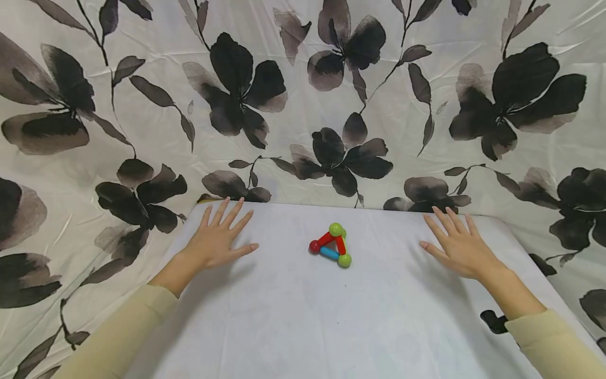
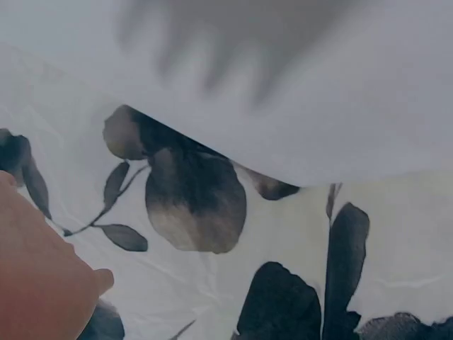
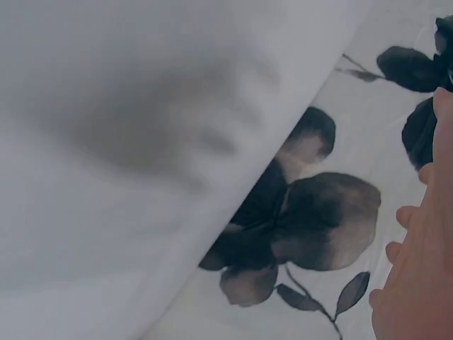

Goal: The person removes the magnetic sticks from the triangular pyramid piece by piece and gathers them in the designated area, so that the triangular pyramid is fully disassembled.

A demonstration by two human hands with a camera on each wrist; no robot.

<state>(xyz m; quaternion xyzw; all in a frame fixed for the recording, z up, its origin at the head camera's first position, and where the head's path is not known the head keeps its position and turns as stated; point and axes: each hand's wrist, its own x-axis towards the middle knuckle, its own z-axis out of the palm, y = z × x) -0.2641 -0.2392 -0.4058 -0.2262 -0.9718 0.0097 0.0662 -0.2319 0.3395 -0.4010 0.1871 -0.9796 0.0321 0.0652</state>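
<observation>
A small triangular frame of rods and balls (image 1: pixel 329 253) sits on the white table, between the two hands in the head view. Its rods are red and blue, with a bit of yellow-green at the back; its balls are red and lime green. To its left, my left hand (image 1: pixel 215 239) is spread palm down over the table, fingers straight, holding nothing. On the other side my right hand (image 1: pixel 461 247) is spread the same way, also holding nothing. Both hands cast shadows on the table. Each wrist view catches only part of its hand, the left (image 2: pixel 42 269) and the right (image 3: pixel 417 248).
The white table (image 1: pixel 293 326) has its far edge against a hanging white cloth with dark flowers (image 1: pixel 293 121). Near the right sleeve, a small black shape (image 1: pixel 493 321) shows at the table's right side.
</observation>
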